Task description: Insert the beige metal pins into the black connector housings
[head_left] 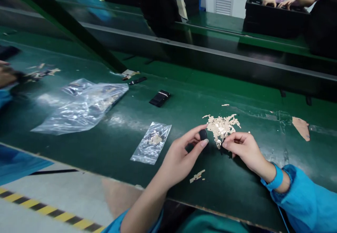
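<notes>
Between the thumb and index finger of my left hand [183, 155] is a small black piece [203, 135], held upright above the green table [105, 152]. My right hand [244, 150] is pinched at the lower right edge of a pile of small beige flat pieces [222, 126]; a thin dark item shows at its fingertips, too small to name. A few loose beige pieces [197, 177] lie nearer the table's front edge, below my left hand. Left of my left hand, a small clear bag [152, 142] lies flat with beige bits in it.
A large clear plastic bag [86, 106] and a black packet [159, 98] lie to the left. A brown scrap [301, 128] is at the right. A green slanted bar [79, 33] crosses the upper left. Other people's hands show at the far left and across, over a black box [273, 20].
</notes>
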`<act>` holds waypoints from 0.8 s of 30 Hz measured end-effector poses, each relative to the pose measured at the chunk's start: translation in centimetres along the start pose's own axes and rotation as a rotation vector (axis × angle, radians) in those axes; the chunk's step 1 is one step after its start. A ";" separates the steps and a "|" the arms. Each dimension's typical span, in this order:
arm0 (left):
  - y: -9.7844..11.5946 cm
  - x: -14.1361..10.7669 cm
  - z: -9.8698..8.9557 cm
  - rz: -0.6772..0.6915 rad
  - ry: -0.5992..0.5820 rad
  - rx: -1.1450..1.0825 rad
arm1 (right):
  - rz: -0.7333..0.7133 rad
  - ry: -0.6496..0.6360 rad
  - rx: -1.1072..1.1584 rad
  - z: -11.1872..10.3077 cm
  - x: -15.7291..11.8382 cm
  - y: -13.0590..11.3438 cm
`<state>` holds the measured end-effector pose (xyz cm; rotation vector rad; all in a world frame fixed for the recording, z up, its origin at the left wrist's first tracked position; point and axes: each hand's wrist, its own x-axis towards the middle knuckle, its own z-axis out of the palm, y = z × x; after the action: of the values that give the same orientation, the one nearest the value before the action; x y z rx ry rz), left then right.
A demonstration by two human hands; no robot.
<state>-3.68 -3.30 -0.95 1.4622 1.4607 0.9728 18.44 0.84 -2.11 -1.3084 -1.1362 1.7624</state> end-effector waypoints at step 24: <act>0.2 -1.1 3.4 -0.073 -0.186 -0.250 | 0.057 0.133 0.058 0.4 0.1 -0.3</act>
<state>-0.43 -4.54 -1.90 1.2723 1.2033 0.9135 18.04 0.95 -1.84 -1.4121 -0.9762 1.7085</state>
